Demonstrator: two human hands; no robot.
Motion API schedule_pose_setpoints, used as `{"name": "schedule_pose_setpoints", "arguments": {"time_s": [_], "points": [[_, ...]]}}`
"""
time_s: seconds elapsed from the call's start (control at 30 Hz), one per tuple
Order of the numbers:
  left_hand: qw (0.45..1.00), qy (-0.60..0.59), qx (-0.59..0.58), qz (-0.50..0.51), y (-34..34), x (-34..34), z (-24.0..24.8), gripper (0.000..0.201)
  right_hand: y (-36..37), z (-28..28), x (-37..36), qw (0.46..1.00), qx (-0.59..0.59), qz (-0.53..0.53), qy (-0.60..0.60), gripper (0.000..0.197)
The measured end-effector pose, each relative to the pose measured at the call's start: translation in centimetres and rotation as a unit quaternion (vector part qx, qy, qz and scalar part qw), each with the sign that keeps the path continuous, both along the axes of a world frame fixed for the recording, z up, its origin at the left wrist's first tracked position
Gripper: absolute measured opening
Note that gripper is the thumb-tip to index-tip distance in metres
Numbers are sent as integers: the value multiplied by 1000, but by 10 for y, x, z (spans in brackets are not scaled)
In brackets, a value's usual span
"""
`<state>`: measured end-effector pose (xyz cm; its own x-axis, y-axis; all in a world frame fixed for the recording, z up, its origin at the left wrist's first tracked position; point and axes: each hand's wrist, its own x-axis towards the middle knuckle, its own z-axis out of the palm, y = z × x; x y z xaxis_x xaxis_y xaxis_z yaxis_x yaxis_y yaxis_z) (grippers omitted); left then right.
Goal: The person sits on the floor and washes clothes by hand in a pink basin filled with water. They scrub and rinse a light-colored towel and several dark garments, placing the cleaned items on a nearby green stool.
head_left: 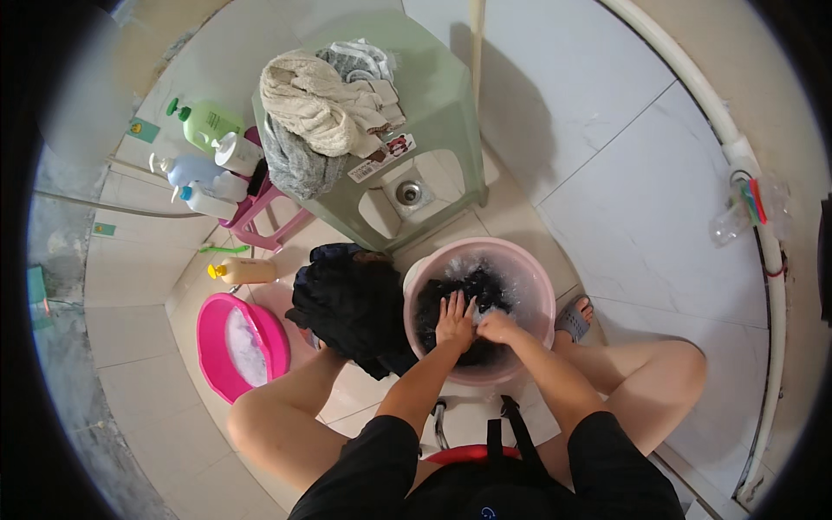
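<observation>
The left hand [454, 324] lies flat, fingers spread, on dark cloth [479, 284] in a pink basin [544, 299]; the right hand [499, 328] curls into a fist beside it, whether gripping cloth I cannot tell. Beyond them, a green stool [433, 95] bears a cartoon sticker [382, 158]; farther left, a green bottle [208, 124] carries dark print

Left grip [454, 325] splayed, right grip [498, 328] curled

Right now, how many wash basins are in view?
2: the light pink basin holding dark cloth, in front of the person, and the bright pink basin with suds, at the picture's left. Another could be hidden behind the dark clothes pile.
</observation>
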<state>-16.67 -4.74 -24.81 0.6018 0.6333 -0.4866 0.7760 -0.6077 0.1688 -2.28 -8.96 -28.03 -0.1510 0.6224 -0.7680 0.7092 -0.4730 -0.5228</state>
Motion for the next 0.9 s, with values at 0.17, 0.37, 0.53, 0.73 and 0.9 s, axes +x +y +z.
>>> {"name": "schedule_pose_setpoints", "arguments": {"time_s": [0.17, 0.37, 0.53, 0.73, 0.9], "points": [[995, 19, 85, -43, -35, -30, -36, 54, 23, 51, -11, 932, 198, -231, -197, 54], [981, -52, 169, -81, -42, -19, -12, 47, 44, -4, 26, 933, 275, -170, -159, 43], [982, -79, 152, -74, -50, -25, -2, 41, 42, -20, 31, 660, 132, -711, 203, 45], [973, 47, -77, -214, -40, 11, 11, 29, -18, -64, 50, 875, 47, -481, 21, 64], [954, -114, -235, 144, -20, -2, -1, 46, 16, -18, 31, 924, 3, -327, -198, 44]]}}
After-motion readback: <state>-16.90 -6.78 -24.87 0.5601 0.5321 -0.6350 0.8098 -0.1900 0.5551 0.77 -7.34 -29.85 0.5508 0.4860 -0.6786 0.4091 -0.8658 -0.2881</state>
